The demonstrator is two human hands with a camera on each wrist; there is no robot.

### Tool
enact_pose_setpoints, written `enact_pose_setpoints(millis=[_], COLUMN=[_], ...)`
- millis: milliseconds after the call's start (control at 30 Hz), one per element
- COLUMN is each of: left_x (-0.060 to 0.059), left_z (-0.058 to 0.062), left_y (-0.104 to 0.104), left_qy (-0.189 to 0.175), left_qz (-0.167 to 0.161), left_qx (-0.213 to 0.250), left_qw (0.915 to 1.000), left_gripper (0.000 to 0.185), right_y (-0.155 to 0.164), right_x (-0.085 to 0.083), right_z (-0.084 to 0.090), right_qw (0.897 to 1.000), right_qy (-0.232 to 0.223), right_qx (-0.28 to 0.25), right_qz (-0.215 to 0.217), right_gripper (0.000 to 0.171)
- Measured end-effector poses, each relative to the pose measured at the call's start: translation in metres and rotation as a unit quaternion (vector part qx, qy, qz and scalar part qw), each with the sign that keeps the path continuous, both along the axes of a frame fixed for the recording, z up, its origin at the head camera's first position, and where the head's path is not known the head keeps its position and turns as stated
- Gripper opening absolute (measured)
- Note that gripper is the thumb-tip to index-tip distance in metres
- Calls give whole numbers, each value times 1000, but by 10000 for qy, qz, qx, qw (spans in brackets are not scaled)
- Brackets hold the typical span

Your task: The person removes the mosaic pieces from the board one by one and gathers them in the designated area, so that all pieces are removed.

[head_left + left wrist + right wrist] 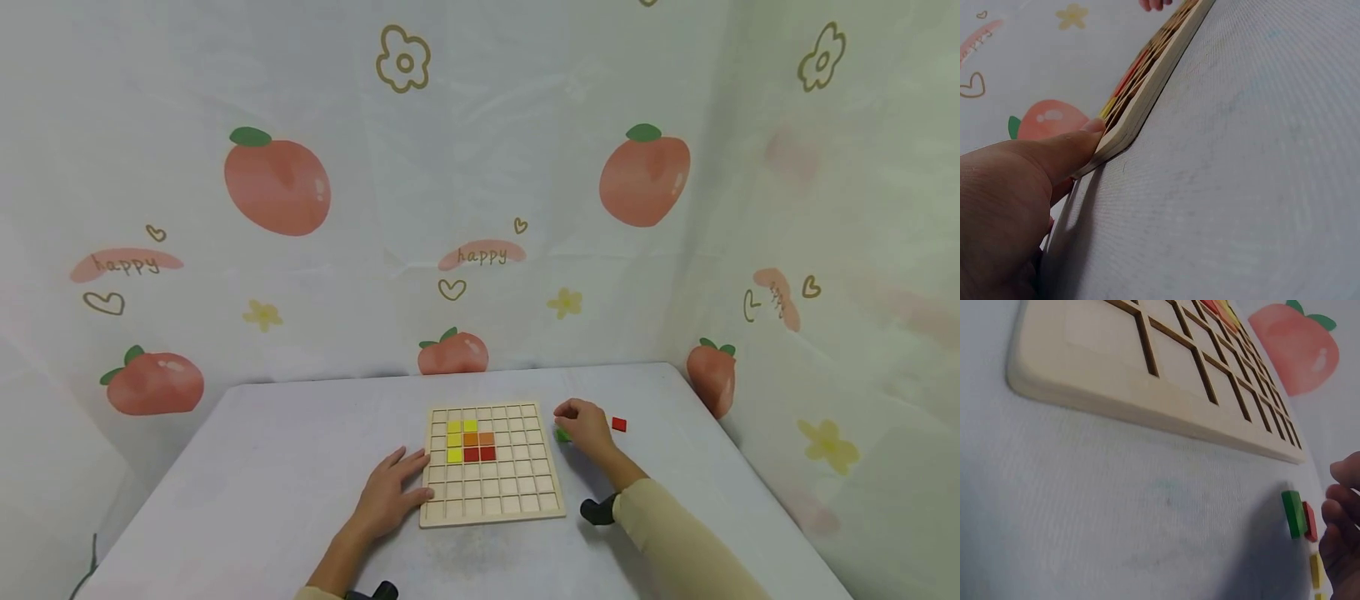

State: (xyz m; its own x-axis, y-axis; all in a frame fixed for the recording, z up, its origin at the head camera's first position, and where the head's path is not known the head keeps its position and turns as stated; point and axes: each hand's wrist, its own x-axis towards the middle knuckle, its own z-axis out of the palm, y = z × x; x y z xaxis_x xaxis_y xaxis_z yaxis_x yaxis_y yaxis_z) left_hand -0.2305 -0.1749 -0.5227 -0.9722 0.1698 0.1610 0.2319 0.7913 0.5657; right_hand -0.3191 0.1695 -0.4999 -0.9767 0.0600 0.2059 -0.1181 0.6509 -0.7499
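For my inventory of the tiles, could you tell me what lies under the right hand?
Under the right hand a green tile shows, with red and yellow ones beside it; the fingers cover any others.

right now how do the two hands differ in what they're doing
The left hand lies flat on the table, fingers straight, touching the left edge of the wooden grid board. The right hand is curled over loose tiles right of the board, beside a green tile. Both rest near the board's sides.

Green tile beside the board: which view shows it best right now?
Right wrist view: the green tile lies unobstructed on the table, beside a red tile. In the head view the right hand mostly hides it. The left wrist view misses it.
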Motion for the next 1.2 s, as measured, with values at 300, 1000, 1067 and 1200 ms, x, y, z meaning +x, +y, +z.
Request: enact_pose_setpoints(millis=[300,1000,1067,1200], left_x=[-1,1,1,1], left_z=[0,2,1,0], left_y=[0,1,0,1], left_qy=[-6,-3,0,-23], left_qz=[-28,-8,3,37], left_qx=[-13,57,30,-2], left_qw=[10000,10000,10000,10000], left_gripper=[61,61,61,61], right_y=[-19,-62,-65,-71], right_x=[-5,1,2,1], right_z=[1,2,2,-1], right_qw=[9989,9900,9881,9835], right_qy=[-97,-3,-54,-249], right_qx=[-66,-525,-623,-717], right_qz=[456,1313,1408,1643], right_gripper=[6,19,20,22])
